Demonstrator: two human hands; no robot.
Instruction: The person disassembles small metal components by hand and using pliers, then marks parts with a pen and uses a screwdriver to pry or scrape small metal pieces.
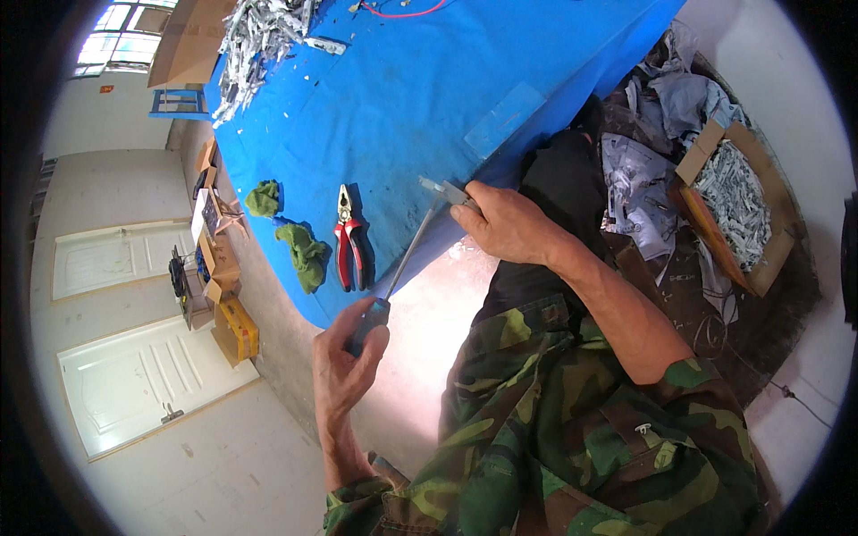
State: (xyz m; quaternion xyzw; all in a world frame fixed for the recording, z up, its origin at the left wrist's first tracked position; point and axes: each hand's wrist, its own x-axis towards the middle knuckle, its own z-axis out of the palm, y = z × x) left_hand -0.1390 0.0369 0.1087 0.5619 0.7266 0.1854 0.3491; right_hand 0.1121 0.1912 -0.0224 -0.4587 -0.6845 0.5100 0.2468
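My left hand (347, 362) is closed round the blue handle of a screwdriver (414, 247), whose long metal shaft slants up to the right. Its tip reaches a small grey metal part (443, 189) at the edge of the blue-covered table. My right hand (509, 219) pinches that part between thumb and fingers; the fingers hide some of it. Left of the shaft, pliers (347, 239) with red and black handles lie with the jaws pointing away from me. Beside them are two crumpled green cloths (304, 256).
A heap of silvery metal pieces (259, 54) covers the far left of the blue cloth (393, 98). On my right stands an open cardboard box (733, 201) full of similar pieces, next to plastic bags (636, 188). Boxes (234, 330) line the floor at left.
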